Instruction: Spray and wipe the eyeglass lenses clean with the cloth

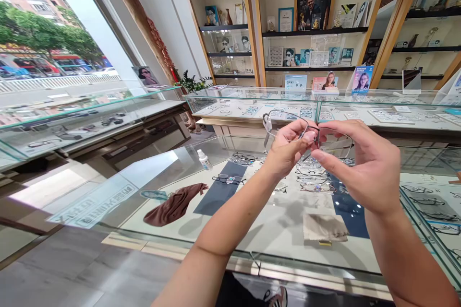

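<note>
Glasses [316, 135] held up over the surface [273, 244]. Left hand [288, 149] pinches near the bridge; right hand's [365, 168] grip spans one lens, thumb and finger on the rim. We'd fear bending from uneven twisting, smudges from stray touches.

Behind the left hand [293, 147] and right hand [376, 168], I'm seeing bare forearms [234, 223]. Well below the hands, this person is wearing black legwear [236, 293] and a laced, striped shoe [280, 298].
</note>
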The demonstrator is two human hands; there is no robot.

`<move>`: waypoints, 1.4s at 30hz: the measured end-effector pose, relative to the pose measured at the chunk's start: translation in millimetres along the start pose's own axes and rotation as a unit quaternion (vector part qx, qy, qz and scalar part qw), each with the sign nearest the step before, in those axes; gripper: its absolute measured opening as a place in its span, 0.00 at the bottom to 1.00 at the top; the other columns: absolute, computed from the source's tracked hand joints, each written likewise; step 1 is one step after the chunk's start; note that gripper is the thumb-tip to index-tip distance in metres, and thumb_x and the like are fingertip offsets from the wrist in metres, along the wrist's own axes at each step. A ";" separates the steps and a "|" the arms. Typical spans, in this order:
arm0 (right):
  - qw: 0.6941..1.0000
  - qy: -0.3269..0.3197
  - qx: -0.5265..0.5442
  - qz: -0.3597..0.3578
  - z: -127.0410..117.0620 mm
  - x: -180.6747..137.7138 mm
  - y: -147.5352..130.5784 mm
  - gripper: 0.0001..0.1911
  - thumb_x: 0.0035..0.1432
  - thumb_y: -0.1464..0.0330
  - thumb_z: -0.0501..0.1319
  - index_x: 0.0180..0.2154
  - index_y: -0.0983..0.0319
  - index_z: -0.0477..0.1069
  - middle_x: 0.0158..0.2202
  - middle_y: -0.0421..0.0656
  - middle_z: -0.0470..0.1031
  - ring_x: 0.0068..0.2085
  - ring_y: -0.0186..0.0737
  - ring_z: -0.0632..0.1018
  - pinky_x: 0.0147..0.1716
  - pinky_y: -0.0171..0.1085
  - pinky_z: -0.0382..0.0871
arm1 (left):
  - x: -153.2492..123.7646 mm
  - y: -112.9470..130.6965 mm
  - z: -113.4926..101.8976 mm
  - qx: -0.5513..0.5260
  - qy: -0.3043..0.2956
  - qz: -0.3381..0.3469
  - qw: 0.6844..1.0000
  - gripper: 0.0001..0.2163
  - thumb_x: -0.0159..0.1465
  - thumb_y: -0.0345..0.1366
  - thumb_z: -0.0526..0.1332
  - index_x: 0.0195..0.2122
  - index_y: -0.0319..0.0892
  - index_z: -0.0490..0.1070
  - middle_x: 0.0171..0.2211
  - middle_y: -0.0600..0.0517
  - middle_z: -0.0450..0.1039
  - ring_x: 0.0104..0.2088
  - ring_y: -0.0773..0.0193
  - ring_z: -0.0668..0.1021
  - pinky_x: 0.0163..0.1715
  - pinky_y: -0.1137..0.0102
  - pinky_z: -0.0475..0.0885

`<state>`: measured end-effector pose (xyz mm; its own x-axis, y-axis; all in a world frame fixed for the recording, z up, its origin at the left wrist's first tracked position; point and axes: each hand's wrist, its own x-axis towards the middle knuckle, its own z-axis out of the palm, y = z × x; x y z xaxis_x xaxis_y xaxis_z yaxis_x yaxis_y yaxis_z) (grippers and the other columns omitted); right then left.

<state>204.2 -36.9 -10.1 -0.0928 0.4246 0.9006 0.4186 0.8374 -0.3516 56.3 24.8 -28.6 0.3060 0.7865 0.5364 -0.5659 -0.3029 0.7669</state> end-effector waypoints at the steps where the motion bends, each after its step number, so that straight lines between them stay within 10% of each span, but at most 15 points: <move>1: 1.000 0.000 -0.009 -0.007 0.0 0.7 -0.3 0.15 0.59 0.65 0.73 0.49 0.52 0.80 0.43 0.43 0.84 0.44 0.47 0.83 0.48 0.51 0.80 | 0.3 0.0 -0.3 -0.003 -0.001 -0.001 1.000 0.23 0.49 0.53 0.79 0.34 0.42 0.75 0.30 0.54 0.73 0.28 0.69 0.73 0.32 0.71 0.69; 22: 0.987 -0.087 -0.098 -0.093 -15.3 8.0 0.8 0.15 0.63 0.68 0.69 0.51 0.52 0.79 0.44 0.44 0.85 0.42 0.48 0.83 0.45 0.49 0.76 | 4.8 8.1 -1.3 -0.132 -0.038 -0.181 0.974 0.17 0.45 0.37 0.79 0.30 0.38 0.73 0.25 0.55 0.71 0.26 0.72 0.74 0.25 0.77 0.66; 42: 0.985 -0.095 -0.108 -0.095 -18.3 7.7 3.8 0.15 0.63 0.68 0.69 0.52 0.52 0.79 0.43 0.43 0.85 0.43 0.48 0.83 0.46 0.48 0.76 | 6.3 4.0 -7.9 -0.140 -0.023 -0.207 0.968 0.12 0.47 0.31 0.77 0.31 0.37 0.79 0.28 0.52 0.77 0.26 0.74 0.74 0.22 0.80 0.64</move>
<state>221.6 -36.7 0.2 -0.3478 0.3406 0.8735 0.5579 0.8239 -0.0992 49.8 32.8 -24.9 0.5809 0.7827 0.2233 -0.5709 0.1963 0.7972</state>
